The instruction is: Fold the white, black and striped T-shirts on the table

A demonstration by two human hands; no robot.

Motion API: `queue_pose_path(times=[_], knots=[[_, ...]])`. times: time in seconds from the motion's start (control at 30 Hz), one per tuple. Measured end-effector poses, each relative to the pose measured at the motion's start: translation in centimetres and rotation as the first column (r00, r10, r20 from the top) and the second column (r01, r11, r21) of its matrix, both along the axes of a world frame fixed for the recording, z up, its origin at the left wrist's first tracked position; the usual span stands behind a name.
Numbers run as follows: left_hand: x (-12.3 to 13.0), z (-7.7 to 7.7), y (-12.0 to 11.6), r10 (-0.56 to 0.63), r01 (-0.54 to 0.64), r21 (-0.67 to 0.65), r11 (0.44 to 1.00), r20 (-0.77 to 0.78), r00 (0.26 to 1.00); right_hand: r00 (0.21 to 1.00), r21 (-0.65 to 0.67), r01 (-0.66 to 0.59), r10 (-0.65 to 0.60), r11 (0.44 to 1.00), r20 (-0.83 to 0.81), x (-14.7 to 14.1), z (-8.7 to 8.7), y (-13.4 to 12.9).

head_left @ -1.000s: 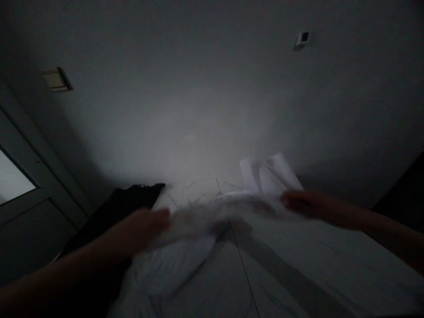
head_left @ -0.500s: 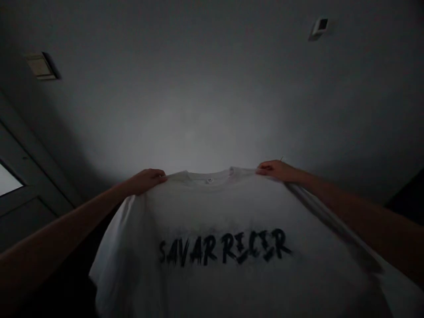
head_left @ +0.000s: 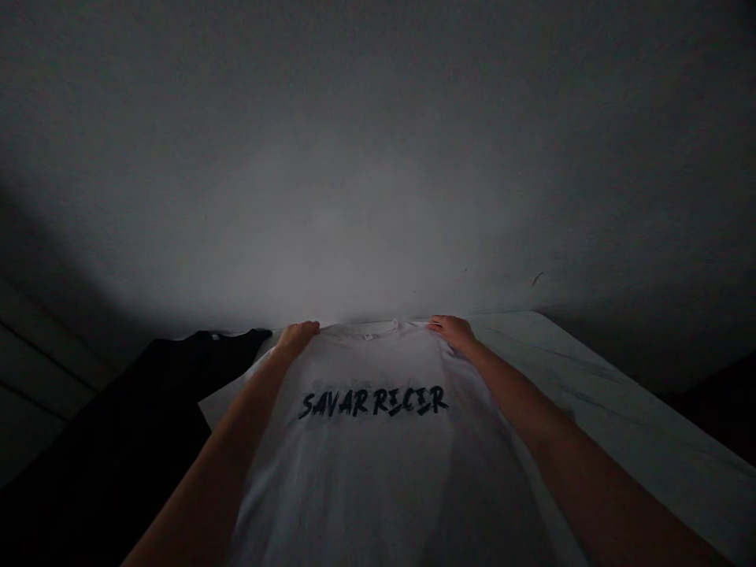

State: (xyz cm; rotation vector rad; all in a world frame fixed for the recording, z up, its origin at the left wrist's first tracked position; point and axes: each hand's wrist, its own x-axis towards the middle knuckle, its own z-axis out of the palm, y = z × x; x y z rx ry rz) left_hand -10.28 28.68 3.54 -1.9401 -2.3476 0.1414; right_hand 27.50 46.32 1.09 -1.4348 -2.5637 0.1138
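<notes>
A white T-shirt (head_left: 372, 465) with dark brush-style lettering across its chest is stretched out over a pale table, its collar at the far side near the wall. My left hand (head_left: 299, 337) grips the left shoulder of the shirt, fingers closed on the cloth. The right shoulder is pinched in my right hand (head_left: 452, 328). Between the two hands the neckline and a small label show. The lower part of the shirt runs out of the bottom of the view.
The marble-patterned table (head_left: 591, 394) shows on the right and reaches a grey wall (head_left: 366, 181). A black garment (head_left: 135, 409) lies on the left, beside the shirt's left sleeve. The light is dim.
Both hands have lowered the shirt from in front of the wall down to the table and come closer together. The view has tilted down, bringing the table and black garment into sight.
</notes>
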Motion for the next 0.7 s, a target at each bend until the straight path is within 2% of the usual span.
queue_pose_path(times=[0.1, 0.17, 0.23, 0.3, 0.33, 0.4, 0.47, 0.5, 0.57, 0.63, 0.7], knots=[[-0.8, -0.9, 1.4, -0.004, 0.004, 0.020, 1.000, -0.017, 1.000, 0.999, 0.023, 0.021, -0.022, 1.000, 0.041, -0.1, 0.0, 1.3], [-0.1, -1.3, 1.8, 0.002, -0.001, 0.045, 0.999, -0.029, 1.000, 0.997, 0.050, 0.040, -0.043, 0.998, 0.060, -0.7, 0.2, 0.8], [1.9, -1.9, 2.0, 0.020, -0.014, 0.113, 0.993, -0.051, 0.999, 0.995, 0.119, 0.082, -0.089, 0.990, 0.054, -2.3, 0.1, -0.9], [5.0, -2.9, 1.9, 0.014, 0.000, 0.219, 0.976, -0.061, 0.998, 0.995, 0.193, 0.086, -0.093, 0.977, 0.026, -4.8, -0.6, -3.8], [6.5, -3.6, 1.7, -0.004, 0.019, 0.262, 0.965, -0.055, 0.998, 0.998, 0.202, 0.048, -0.053, 0.978, 0.023, -6.1, -1.1, -5.3], [8.5, -4.9, 0.7, -0.071, 0.073, 0.271, 0.960, -0.016, 0.997, 0.993, 0.135, -0.110, 0.105, 0.985, 0.048, -7.5, -2.5, -8.0], [8.0, -5.9, -1.1, -0.128, 0.119, 0.185, 0.976, 0.038, 0.991, 0.965, 0.015, -0.249, 0.247, 0.968, 0.083, -6.6, -3.7, -8.9], [6.8, -6.1, -2.2, -0.137, 0.128, 0.138, 0.982, 0.057, 0.989, 0.959, -0.025, -0.264, 0.265, 0.964, 0.097, -5.2, -4.0, -8.6], [3.7, -5.7, -4.5, -0.113, 0.108, 0.074, 0.991, 0.071, 0.991, 0.976, -0.035, -0.176, 0.179, 0.984, 0.125, -1.6, -4.0, -7.1], [1.7, -4.7, -6.1, -0.023, 0.020, 0.046, 0.999, 0.060, 0.998, 0.990, 0.007, 0.005, -0.006, 1.000, 0.138, 1.1, -3.2, -5.9], [2.8, -3.7, -6.6, 0.095, -0.096, 0.060, 0.994, 0.032, 0.995, 0.981, 0.061, 0.154, -0.160, 0.986, 0.107, 0.9, -2.4, -6.5]])
